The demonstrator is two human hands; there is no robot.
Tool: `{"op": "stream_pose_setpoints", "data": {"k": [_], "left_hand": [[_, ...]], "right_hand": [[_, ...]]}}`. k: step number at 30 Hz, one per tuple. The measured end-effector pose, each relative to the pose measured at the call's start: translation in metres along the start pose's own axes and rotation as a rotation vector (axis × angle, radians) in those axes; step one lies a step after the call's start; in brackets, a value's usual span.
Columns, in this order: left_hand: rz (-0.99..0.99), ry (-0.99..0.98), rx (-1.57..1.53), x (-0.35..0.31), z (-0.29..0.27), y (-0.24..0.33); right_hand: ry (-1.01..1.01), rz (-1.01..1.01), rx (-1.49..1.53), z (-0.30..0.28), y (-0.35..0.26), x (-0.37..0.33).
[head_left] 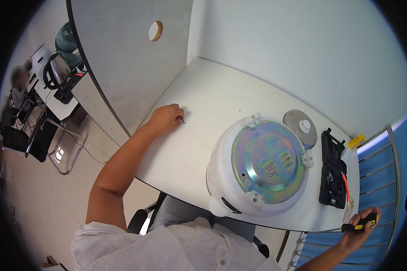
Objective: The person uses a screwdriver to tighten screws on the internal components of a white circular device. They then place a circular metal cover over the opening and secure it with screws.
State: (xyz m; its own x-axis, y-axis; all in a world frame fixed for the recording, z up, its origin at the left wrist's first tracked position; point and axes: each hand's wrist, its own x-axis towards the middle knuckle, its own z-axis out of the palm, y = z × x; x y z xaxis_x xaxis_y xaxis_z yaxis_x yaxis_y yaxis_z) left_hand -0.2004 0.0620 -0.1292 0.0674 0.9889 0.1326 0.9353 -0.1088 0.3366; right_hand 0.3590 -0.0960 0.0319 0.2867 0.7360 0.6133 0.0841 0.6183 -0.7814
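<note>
Left hand [167,118], at the left side of the white table [203,90]: its fingers were curled inward, the thumb and forefinger pinching a small greyish piece [184,121] close to the tabletop, too small to identify. Well to the right, by the front edge, stood a round white appliance [215,169], its iridescent metal plate [271,158] facing upward. Two groups of slots pierced this plate, and three white perforated feet [254,198] were spaced about its rim. Just beyond the appliance, on its far right side, lay a grey disc [295,121] bearing a white central knob [305,126]; whether the two touched could not be told. Farther right lay an open black tool case [332,180], with a slender orange-red rod [346,183] along its right side. Near the table's right edge was a yellow object [356,141]. Right hand [361,234], beside the near right corner: its fingers were wrapped around the black-and-yellow handle of a screwdriver [370,221], whose shaft was hard to make out.
</note>
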Motion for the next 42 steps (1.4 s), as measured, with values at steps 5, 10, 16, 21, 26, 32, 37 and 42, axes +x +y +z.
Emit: {"op": "stream_pose_setpoints", "data": {"k": [5,10,16,21,26,32,37,42], "left_hand": [[-0.056,0.150,-0.196,0.003,0.007,-0.011],[-0.035,0.299,-0.982,-0.019,-0.059,0.063],[0.487,0.150,-1.296,-0.055,-0.105,0.167],[0.478,-0.205,-1.111,-0.065,-0.101,0.216],[0.552,-0.145,-0.825,-0.070,-0.108,0.233],[0.599,-0.013,-0.587,-0.078,-0.111,0.245],[0.625,0.130,-0.418,-0.083,-0.113,0.255],[0.665,0.222,-0.261,-0.085,-0.115,0.260]], "right_hand": [[-0.026,-0.111,0.153,0.005,-0.011,0.001],[-0.045,-0.286,0.624,0.017,-0.028,0.017],[-0.125,-0.444,1.042,0.079,-0.048,0.038],[-0.264,-0.500,1.065,0.145,-0.052,0.032],[-0.356,-0.565,0.978,0.162,-0.058,0.023],[-0.430,-0.604,0.889,0.158,-0.061,0.018],[-0.476,-0.637,0.828,0.157,-0.059,0.018],[-0.472,-0.695,0.785,0.157,-0.058,0.017]]}}
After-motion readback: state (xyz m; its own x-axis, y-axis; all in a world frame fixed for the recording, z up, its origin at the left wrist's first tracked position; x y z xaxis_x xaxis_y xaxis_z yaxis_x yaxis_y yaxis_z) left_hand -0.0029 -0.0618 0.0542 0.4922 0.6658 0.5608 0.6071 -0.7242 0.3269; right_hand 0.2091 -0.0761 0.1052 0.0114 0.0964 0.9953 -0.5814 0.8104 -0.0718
